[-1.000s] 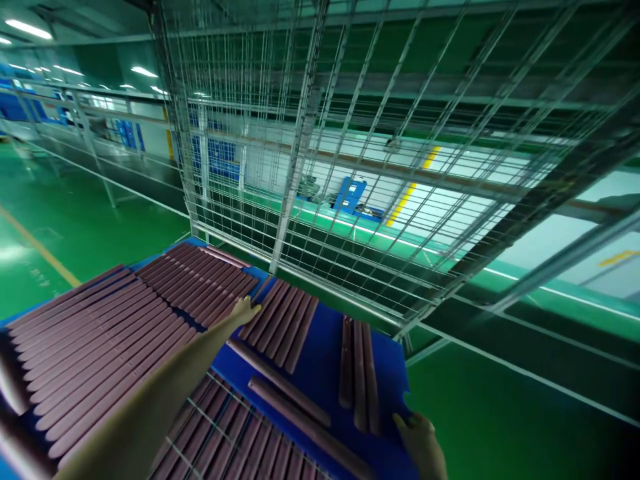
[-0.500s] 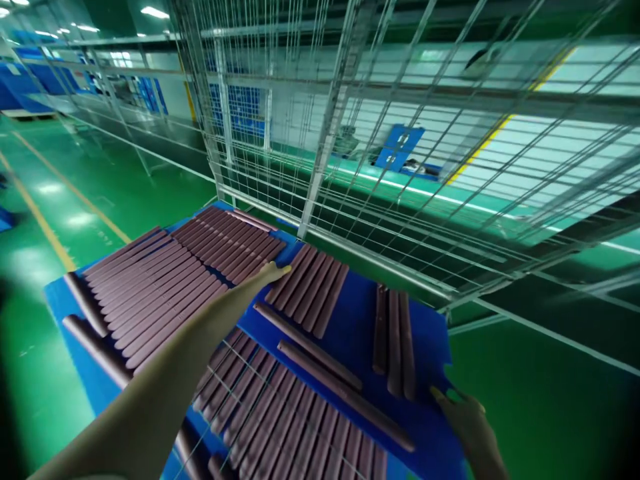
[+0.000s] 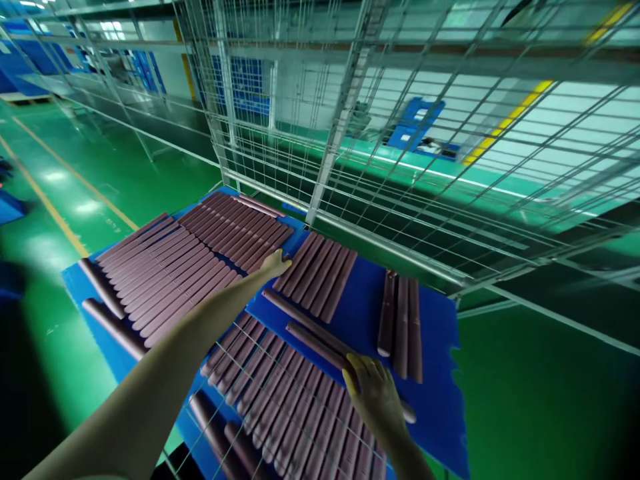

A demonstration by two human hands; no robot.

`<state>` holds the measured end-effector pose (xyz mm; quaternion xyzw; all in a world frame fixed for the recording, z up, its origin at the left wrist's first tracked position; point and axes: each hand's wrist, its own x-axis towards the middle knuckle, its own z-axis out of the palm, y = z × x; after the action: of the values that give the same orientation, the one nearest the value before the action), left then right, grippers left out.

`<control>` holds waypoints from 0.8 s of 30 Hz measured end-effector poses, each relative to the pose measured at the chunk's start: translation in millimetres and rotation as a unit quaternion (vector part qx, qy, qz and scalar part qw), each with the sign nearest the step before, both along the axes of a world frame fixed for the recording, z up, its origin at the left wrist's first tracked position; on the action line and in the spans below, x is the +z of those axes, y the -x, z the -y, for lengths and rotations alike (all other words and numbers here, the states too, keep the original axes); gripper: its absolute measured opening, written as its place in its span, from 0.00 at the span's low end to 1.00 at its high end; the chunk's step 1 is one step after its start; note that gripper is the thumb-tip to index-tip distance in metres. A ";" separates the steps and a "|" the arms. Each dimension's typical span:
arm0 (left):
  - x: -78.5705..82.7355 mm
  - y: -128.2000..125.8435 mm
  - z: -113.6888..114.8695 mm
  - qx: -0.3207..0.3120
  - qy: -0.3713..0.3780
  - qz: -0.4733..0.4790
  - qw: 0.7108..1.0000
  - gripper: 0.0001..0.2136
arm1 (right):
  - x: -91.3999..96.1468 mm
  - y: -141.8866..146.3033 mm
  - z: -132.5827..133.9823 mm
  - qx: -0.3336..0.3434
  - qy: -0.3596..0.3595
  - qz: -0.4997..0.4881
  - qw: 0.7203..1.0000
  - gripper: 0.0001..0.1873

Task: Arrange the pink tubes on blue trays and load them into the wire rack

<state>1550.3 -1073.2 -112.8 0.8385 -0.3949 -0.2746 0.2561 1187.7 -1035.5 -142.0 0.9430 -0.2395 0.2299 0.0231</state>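
Observation:
Long, rounded, pinkish-brown strips (image 3: pixel 315 280) lie in rows on blue boards (image 3: pixel 440 347). My left hand (image 3: pixel 275 264) is at the left edge of the right-hand board, beside a row of several strips. Its thumb points right over that edge, and its other fingers are curled and partly hidden. My right hand (image 3: pixel 374 390) lies over the nearer of two strips placed lengthwise along the front, closed around this strip (image 3: pixel 315 343) with the thumb on the near side. The other lengthwise strip (image 3: pixel 300 313) runs just behind it.
Three strips (image 3: pixel 403 327) lie at the right of the board. More strips (image 3: pixel 160 280) fill the left board, and others (image 3: pixel 300 407) sit below, under wire mesh. A tall wire mesh panel (image 3: pixel 325 153) rises behind. Green floor (image 3: pixel 525 393) surrounds the rack.
My right hand has moved left from the board's right edge onto the nearer lengthwise strip. My left hand stays at about the same place on the board. The camera view has shifted slightly.

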 end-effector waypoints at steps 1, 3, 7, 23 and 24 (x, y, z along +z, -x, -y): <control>2.8 1.5 -1.1 -0.003 0.017 0.007 1.000 0.26 | -3.1 0.5 1.1 0.012 0.008 -0.004 1.000 0.13; 10.8 4.9 -7.2 -0.010 0.057 0.022 0.998 0.24 | -9.3 3.7 4.1 0.028 0.015 -0.009 0.999 0.15; 34.1 9.1 -49.8 -0.005 0.156 0.057 0.986 0.20 | -13.8 2.7 4.2 0.028 -0.002 0.004 1.000 0.10; 51.8 16.7 -357.4 0.233 0.265 -0.148 0.924 0.19 | -13.7 -98.4 12.7 -0.010 0.043 -0.097 0.994 0.13; 54.0 21.8 -361.2 0.232 0.264 -0.174 0.920 0.19 | -11.0 -100.5 13.1 -0.004 0.033 -0.117 0.993 0.13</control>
<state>1528.5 -711.9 -58.9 0.7476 -0.1965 -0.2343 0.5896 1288.2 -1048.6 -153.1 0.9611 -0.2317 0.1253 0.0830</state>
